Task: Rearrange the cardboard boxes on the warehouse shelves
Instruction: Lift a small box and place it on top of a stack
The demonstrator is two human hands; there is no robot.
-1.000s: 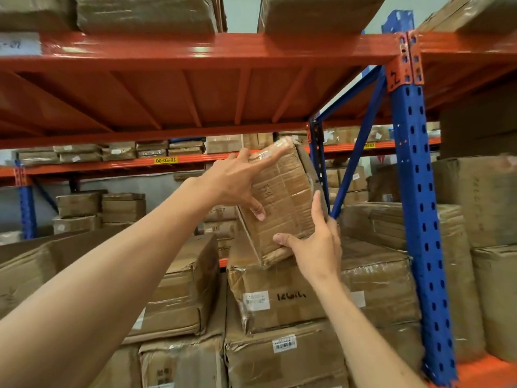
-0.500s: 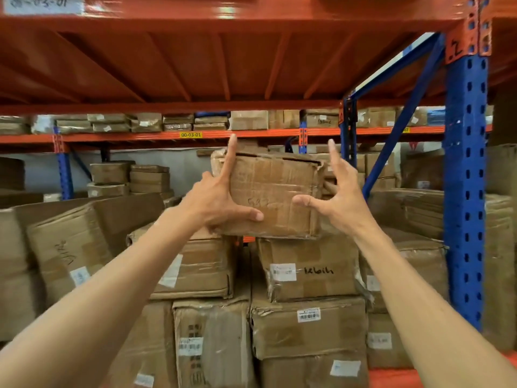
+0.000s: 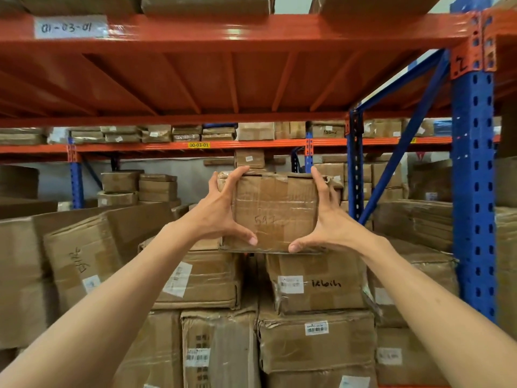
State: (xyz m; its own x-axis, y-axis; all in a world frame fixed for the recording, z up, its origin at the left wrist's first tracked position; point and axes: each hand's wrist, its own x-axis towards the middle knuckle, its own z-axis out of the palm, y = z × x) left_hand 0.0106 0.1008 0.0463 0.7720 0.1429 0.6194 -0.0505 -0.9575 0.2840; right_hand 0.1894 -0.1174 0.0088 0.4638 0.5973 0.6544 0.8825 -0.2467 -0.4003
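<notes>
A: Where is the small box (image 3: 275,212)?

B: In the middle of the shelf bay, on top of the stack. The person holds it between both hands, upright, its front face with handwritten digits turned this way. Its bottom edge sits at the top of the box marked in black pen (image 3: 319,284) on the right and the taped box (image 3: 201,278) on the left; whether it rests on them or hangs just above is hard to tell.

A: And the hands?

B: The left hand (image 3: 221,211) is spread wide on the left side of the small box, fingers up over the top corner, thumb along the lower front edge. The right hand (image 3: 328,219) mirrors it on the right side, fingers stretched up the edge, thumb under the lower front. Both press inward, clamping the box.

A: What surrounds it?

B: More cardboard boxes below and to both sides. An orange beam (image 3: 251,29) runs overhead, carrying a white label (image 3: 70,27) at its left end. A blue post (image 3: 472,191) stands at the right. A far shelf holds flat parcels above a yellow tag (image 3: 199,145).
</notes>
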